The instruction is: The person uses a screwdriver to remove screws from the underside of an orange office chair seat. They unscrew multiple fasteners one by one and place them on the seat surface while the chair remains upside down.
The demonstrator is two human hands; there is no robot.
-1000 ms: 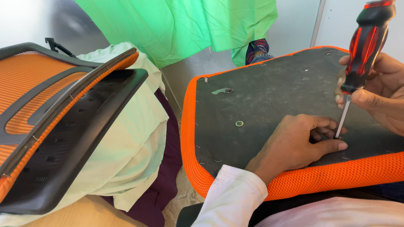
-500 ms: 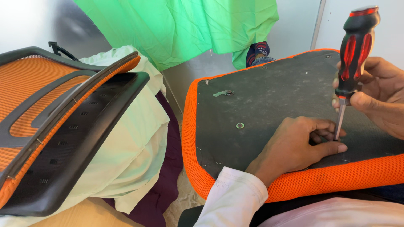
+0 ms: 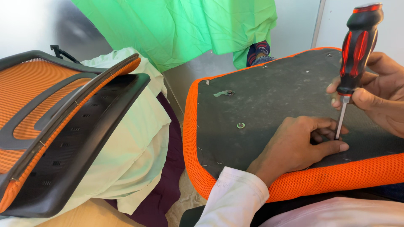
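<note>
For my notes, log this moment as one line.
right hand: grips screwdriver, upright | left hand: fingers steady the shaft on seat underside | chair back: lying on cloth at left

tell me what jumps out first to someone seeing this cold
The red-and-black screwdriver stands upright at right, gripped by the right hand, its tip pinched between the left hand fingers on the dark underside of an orange mesh seat. At left, an orange-and-black chair back lies on pale cloth, with a green sheet hanging behind.
</note>
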